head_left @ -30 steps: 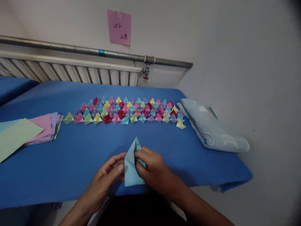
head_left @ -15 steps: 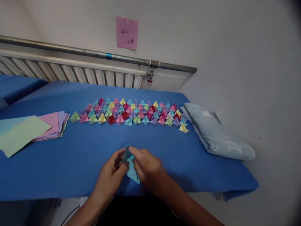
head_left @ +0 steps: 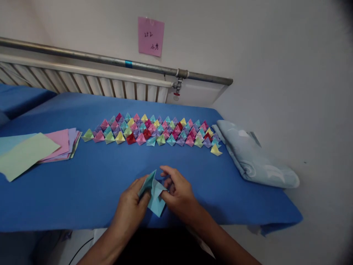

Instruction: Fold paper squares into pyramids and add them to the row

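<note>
Between my hands, just above the near part of the blue-covered surface, is a partly folded light blue sheet of origami paper. My left hand grips its left side, thumb in front and fingers behind. The thumb of my right hand presses into the right flap, with the index finger raised above it; the other fingers curl behind the paper. Farther back, several rows of small folded paper boats in many colours stand close together. One yellow boat sits at the right front of the rows.
A stack of coloured paper sheets lies at the left, a pale green sheet on top. At the right, a folded light blue blanket rests against the wall. A radiator and metal pipe run behind; a pink note hangs above.
The light blue paper has been spread wider, its flaps now standing apart. My right index finger has lifted off the top, and my right hand has shifted slightly right.
</note>
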Motion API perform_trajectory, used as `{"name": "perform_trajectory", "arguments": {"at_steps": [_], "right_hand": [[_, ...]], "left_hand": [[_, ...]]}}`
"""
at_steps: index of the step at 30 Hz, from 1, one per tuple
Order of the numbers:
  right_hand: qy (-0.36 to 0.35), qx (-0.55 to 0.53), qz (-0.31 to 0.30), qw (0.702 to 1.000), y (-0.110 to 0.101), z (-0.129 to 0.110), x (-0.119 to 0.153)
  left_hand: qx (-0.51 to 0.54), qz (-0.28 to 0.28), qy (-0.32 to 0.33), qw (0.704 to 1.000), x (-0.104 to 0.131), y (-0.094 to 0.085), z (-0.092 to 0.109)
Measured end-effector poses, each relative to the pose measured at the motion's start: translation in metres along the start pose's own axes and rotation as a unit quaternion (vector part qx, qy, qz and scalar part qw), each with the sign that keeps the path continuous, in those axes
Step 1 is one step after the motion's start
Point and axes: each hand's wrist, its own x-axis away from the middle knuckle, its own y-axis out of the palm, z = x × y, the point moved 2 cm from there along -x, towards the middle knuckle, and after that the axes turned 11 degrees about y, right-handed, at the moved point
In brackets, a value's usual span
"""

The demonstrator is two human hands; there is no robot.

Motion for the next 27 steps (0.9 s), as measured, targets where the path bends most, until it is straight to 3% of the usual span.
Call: {"name": "perform_trajectory", "arguments": {"at_steps": [3, 7, 13, 18, 24, 27], "right_hand": [[0.017, -0.023, -0.044, 0.999, -0.002, 0.002, -0.002], [-0.055, -0.005, -0.099, 0.994, -0.006, -0.001, -0.007], [-0.131, 0.000, -0.090, 0.987, -0.004, 0.005, -0.002], [-0.172, 0.015, -0.036, 0.984, -0.004, 0.009, 0.006], [-0.212, 0.007, 0.014, 0.977, -0.005, 0.007, 0.009], [-0.234, 0.039, 0.013, 0.971, -0.001, 0.005, 0.010]], "left_hand": [[0.011, -0.019, 0.000, 1.000, 0.002, 0.002, -0.004], [0.039, -0.062, -0.007, 0.997, 0.002, 0.003, -0.005], [0.149, -0.026, -0.140, 0.979, 0.001, 0.004, -0.003], [0.268, 0.004, -0.240, 0.933, 0.000, 0.003, 0.009], [0.467, -0.032, -0.297, 0.832, 0.004, -0.004, 0.016], [0.462, -0.024, -0.319, 0.827, 0.005, -0.003, 0.012]]}}
